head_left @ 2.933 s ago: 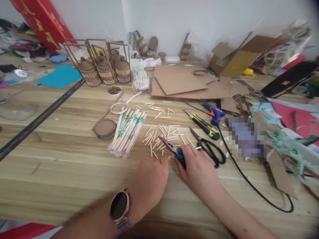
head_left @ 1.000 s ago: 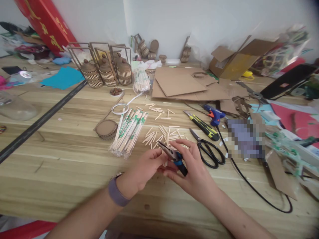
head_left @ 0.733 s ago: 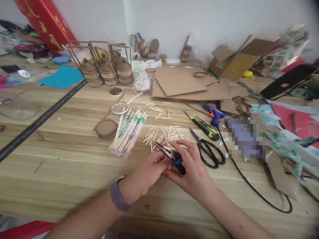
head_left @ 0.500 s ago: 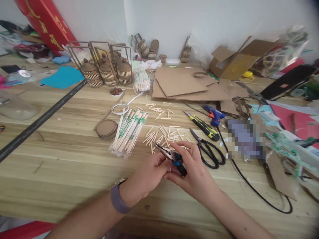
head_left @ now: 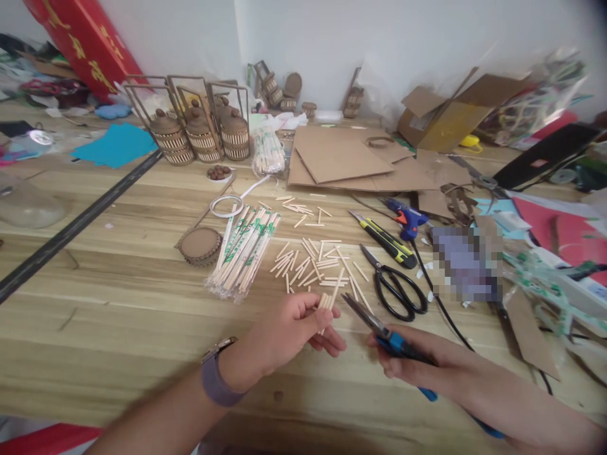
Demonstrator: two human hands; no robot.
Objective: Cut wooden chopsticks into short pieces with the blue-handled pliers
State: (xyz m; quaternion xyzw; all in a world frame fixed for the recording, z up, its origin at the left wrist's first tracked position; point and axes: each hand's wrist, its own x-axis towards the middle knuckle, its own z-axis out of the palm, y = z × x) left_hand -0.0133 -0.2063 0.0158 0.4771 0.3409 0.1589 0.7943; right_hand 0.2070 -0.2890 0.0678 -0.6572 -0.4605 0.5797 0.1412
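Observation:
Between the thumb and fingers of my left hand [head_left: 301,322] is a small bunch of short wooden sticks [head_left: 325,303], one of them poking up above the others. My right hand [head_left: 427,363] grips long-nose pliers [head_left: 379,328] with blue and black handles. The pliers' jaws point up and left, just to the right of the bunch and apart from it. Cut stick pieces [head_left: 308,262] lie scattered on the table beyond my hands. Wrapped chopsticks [head_left: 246,253] lie in a pile to the left, beside a round cardboard piece [head_left: 200,245].
Black-handled scissors [head_left: 398,287], a yellow-black utility knife [head_left: 384,240] and a blue glue gun [head_left: 408,218] lie to the right. Cardboard sheets [head_left: 341,155] are at the back. Several lidded stick-and-cardboard baskets [head_left: 203,139] stand back left, near a roll of tape [head_left: 226,205].
My hands have moved apart. The pliers, earlier held close over my left hand, are now farther right and lower in my right hand. The stick bunch in my left hand has come into sight.

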